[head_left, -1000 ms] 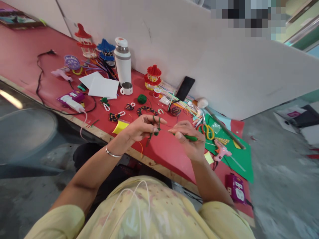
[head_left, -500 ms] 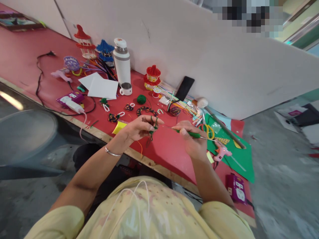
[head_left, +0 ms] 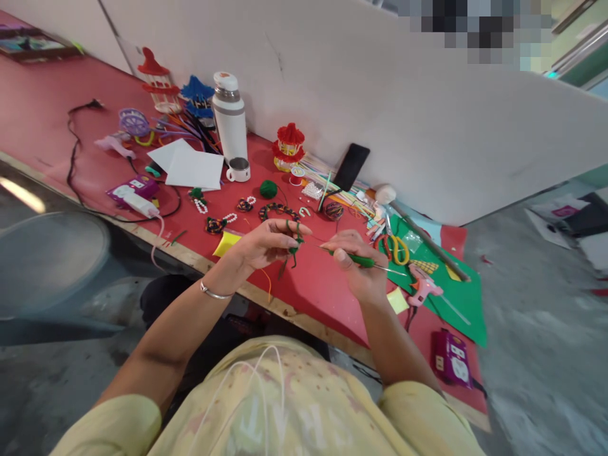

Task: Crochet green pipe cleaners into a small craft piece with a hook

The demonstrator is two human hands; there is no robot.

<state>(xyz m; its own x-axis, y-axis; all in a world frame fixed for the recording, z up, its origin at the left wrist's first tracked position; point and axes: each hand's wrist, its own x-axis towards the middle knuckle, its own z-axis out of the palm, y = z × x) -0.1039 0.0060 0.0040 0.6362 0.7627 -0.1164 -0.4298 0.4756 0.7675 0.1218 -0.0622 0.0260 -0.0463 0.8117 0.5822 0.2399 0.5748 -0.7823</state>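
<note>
My left hand [head_left: 267, 244] pinches a small piece of green yarn work [head_left: 294, 247], with yarn looped over the index finger. Closed round the green handle of a crochet hook [head_left: 360, 259] is my right hand [head_left: 363, 272]; the hook's thin tip points at the yarn work, a short gap away. A ball of green yarn [head_left: 268, 189] lies behind my hands. Near it are a dark braided ring [head_left: 279, 212] with coloured flecks and a multicoloured yarn ball [head_left: 334, 211].
A red table [head_left: 313, 285] carries a white flask [head_left: 230, 123], a metal cup [head_left: 238, 170], a phone [head_left: 352, 167], scissors [head_left: 398, 249], a pink glue gun [head_left: 422, 286] and white paper [head_left: 194, 169]. A grey partition [head_left: 403, 120] stands behind.
My right hand and the hook have shifted slightly left and down, toward my left hand. The green yarn work has turned a little between my left fingers.
</note>
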